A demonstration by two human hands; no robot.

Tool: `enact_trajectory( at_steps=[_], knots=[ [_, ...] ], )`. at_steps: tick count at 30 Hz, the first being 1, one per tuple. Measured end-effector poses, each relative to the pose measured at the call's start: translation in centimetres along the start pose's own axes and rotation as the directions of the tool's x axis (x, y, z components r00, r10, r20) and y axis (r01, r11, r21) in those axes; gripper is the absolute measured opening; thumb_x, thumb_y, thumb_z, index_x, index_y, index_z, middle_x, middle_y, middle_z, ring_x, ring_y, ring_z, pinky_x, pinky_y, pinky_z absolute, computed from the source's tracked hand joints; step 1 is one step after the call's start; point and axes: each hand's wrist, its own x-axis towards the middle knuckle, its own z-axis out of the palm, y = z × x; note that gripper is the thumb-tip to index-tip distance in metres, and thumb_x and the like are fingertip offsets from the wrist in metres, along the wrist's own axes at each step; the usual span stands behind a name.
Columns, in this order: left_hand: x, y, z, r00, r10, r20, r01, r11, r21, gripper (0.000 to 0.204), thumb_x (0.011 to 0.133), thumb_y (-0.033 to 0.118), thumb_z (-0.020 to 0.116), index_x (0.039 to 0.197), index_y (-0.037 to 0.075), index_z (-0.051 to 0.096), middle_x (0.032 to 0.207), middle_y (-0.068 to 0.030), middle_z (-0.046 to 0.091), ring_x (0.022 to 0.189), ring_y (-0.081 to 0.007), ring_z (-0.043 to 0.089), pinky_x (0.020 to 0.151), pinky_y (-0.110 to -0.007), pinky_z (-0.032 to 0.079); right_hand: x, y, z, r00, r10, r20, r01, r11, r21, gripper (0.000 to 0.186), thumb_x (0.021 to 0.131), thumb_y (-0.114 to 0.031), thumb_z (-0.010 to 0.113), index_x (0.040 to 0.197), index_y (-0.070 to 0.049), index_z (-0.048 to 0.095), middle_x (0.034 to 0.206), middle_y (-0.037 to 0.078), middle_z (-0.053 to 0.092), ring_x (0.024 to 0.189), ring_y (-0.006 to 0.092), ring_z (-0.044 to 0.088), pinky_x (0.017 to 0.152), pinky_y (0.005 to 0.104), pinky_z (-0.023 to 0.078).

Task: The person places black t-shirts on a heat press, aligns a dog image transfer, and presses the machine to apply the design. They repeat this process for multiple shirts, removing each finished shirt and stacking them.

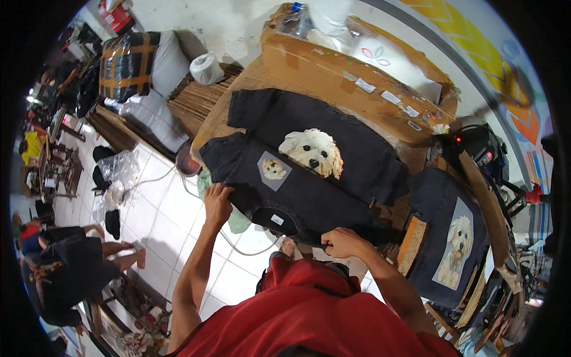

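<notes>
A black T-shirt (244, 196) with a small dog print hangs over the near table edge, its neck opening towards me. My left hand (218, 202) is closed on its left shoulder edge. My right hand (344, 243) pinches the near edge on the other side, fingers curled. Under and beyond it lies another black T-shirt (357, 143) with a large white dog head print, partly covered by the nearer shirt. Off to the right, a dark garment (422, 196) with a standing white dog print lies spread on a board.
A long cardboard box (309, 56) with plastic bags stands behind the shirts. Stacked brown boards (199, 98), white sacks (166, 65) and a taped black bundle (126, 65) are at the back left. A black machine (476, 146) stands right. Another person (65, 268) is at far left.
</notes>
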Motion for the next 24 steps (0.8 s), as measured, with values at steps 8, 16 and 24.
enact_trajectory(
  at_steps=[8,16,24],
  knots=[
    [-0.5,-0.3,1.3,0.992,0.015,0.129,-0.026,0.996,0.087,0.072,0.068,-0.005,0.06,0.135,0.019,0.064,0.091,-0.0065,0.053,0.093,-0.0266,0.053,0.081,-0.04,0.039,13.8,-4.1,-0.4,0.595,-0.516,-0.616,0.336,0.856,-0.393,0.035,0.081,-0.021,0.076,0.108,-0.003,0.065,0.117,0.013,0.058,0.112,0.0328,0.057,0.088,0.0446,0.049],
    [-0.3,-0.4,1.4,0.982,-0.029,0.186,0.012,0.996,0.092,0.073,0.067,0.0,0.065,0.137,0.021,0.062,0.094,-0.007,0.055,0.096,-0.0265,0.053,0.087,-0.04,0.039,19.3,-3.6,-0.8,0.534,-0.464,-0.707,0.291,0.886,-0.362,0.012,0.09,-0.016,0.063,0.093,-0.005,0.066,0.092,0.013,0.066,0.091,0.0358,0.064,0.077,0.0485,0.051],
    [-0.3,-0.7,1.9,0.985,-0.021,0.169,0.01,0.998,0.065,0.072,0.067,-0.001,0.063,0.136,0.021,0.063,0.094,-0.0068,0.055,0.096,-0.0273,0.053,0.086,-0.04,0.04,17.0,-2.8,-14.2,0.218,-0.132,-0.967,0.332,0.942,-0.053,0.007,0.09,-0.013,0.064,0.091,-0.006,0.067,0.084,0.016,0.07,0.077,0.0343,0.07,0.068,0.0438,0.054]
  ],
)
